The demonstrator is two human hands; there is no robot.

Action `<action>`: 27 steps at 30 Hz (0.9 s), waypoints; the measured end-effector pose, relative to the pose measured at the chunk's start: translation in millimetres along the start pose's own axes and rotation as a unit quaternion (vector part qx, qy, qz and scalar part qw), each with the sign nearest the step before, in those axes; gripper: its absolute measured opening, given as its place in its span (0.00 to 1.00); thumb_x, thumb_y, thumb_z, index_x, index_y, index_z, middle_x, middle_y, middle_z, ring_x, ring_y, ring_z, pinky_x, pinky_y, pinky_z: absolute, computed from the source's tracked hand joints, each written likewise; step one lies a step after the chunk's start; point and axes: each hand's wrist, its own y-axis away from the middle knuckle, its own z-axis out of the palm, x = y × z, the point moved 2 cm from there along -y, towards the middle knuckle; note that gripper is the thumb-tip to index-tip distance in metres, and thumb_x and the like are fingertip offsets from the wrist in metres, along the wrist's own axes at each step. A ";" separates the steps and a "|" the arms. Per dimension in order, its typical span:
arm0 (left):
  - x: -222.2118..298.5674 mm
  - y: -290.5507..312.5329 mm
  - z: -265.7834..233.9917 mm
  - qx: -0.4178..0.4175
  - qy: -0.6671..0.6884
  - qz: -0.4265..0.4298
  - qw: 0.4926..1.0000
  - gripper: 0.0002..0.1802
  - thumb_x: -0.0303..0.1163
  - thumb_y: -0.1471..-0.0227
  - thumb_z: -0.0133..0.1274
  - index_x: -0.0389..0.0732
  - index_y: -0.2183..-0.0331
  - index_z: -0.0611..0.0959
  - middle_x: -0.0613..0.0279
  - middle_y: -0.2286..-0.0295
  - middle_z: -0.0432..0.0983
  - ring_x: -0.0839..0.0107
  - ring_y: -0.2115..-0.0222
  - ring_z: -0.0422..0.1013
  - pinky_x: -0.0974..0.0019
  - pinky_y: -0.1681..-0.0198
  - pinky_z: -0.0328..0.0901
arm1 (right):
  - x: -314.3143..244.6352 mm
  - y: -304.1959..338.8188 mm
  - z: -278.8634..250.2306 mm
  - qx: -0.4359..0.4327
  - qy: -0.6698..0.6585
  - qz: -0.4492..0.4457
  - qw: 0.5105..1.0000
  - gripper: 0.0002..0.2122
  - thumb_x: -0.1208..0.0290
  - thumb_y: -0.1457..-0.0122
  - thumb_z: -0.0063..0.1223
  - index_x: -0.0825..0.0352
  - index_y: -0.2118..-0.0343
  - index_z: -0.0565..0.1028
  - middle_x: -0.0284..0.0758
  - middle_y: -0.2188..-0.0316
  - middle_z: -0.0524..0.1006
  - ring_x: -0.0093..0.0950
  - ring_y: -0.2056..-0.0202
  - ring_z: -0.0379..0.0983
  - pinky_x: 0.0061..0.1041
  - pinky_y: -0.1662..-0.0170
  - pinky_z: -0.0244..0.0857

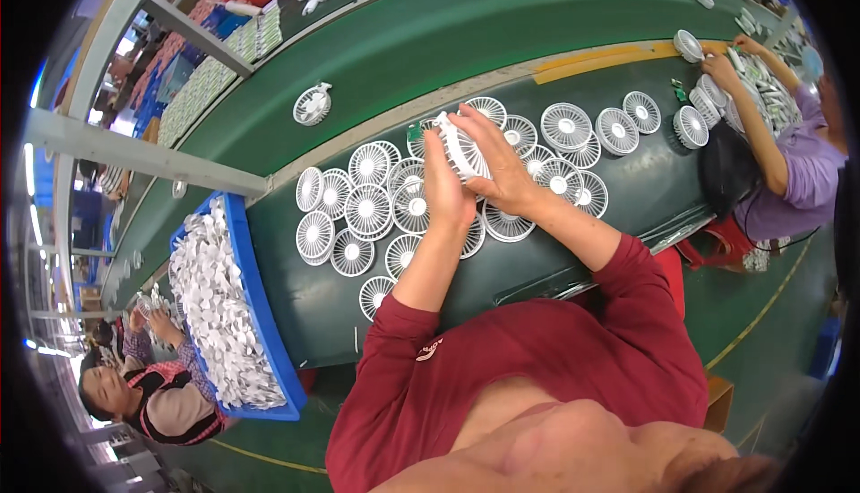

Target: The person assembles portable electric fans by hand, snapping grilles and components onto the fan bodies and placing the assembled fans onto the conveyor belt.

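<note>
Between my two palms I hold a white round fan cage [467, 154], raised above the green bench and tilted on its side. My left hand [447, 184] presses against its left side, fingers pointing away from me. Over its right side and top edge curve the fingers of my right hand [502, 169]. Several loose white fan grilles [368, 209] lie under and around my hands, some overlapping. A small green piece [414, 132], perhaps a circuit board, shows just left of the cage.
At left stands a blue bin [260, 314] heaped with small white parts [218, 305]. A green conveyor [403, 36] runs beyond the bench, carrying another fan cage [312, 105]. A metal post [134, 148] juts in at left. Co-workers sit at right [788, 162] and lower left [170, 394].
</note>
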 end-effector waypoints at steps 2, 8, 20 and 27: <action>-3.2 4.4 -3.8 -0.009 -0.105 0.109 0.988 0.22 0.45 0.34 0.33 0.39 0.49 0.67 0.62 0.59 0.69 0.73 0.59 0.67 0.67 0.54 0.63 | -6.0 -1.7 7.8 0.011 -0.026 -0.012 1.000 0.37 0.39 0.43 0.42 0.64 0.39 0.58 0.48 0.39 0.57 0.45 0.38 0.53 0.40 0.38 0.48; -5.5 1.9 -11.1 0.011 -0.280 0.265 0.923 0.21 0.42 0.34 0.32 0.37 0.51 0.68 0.59 0.58 0.67 0.71 0.57 0.65 0.66 0.52 0.61 | -6.1 -5.3 18.5 0.036 -0.170 0.013 0.985 0.30 0.50 0.39 0.41 0.70 0.42 0.58 0.45 0.44 0.62 0.40 0.42 0.57 0.35 0.38 0.48; -4.1 -19.2 -11.9 -0.030 -0.107 0.112 0.987 0.18 0.40 0.35 0.34 0.40 0.53 0.70 0.63 0.61 0.69 0.75 0.59 0.68 0.68 0.56 0.64 | 6.2 -7.8 10.2 0.000 -0.045 -0.006 0.999 0.33 0.52 0.39 0.42 0.71 0.38 0.53 0.46 0.40 0.57 0.43 0.38 0.51 0.37 0.36 0.44; 0.5 -20.7 -10.4 -0.012 -0.065 0.028 0.997 0.18 0.41 0.35 0.34 0.40 0.52 0.69 0.61 0.58 0.70 0.71 0.56 0.68 0.66 0.52 0.63 | 10.8 -4.9 5.9 -0.023 -0.031 -0.007 0.999 0.35 0.53 0.42 0.48 0.69 0.37 0.53 0.50 0.40 0.56 0.45 0.37 0.50 0.39 0.36 0.45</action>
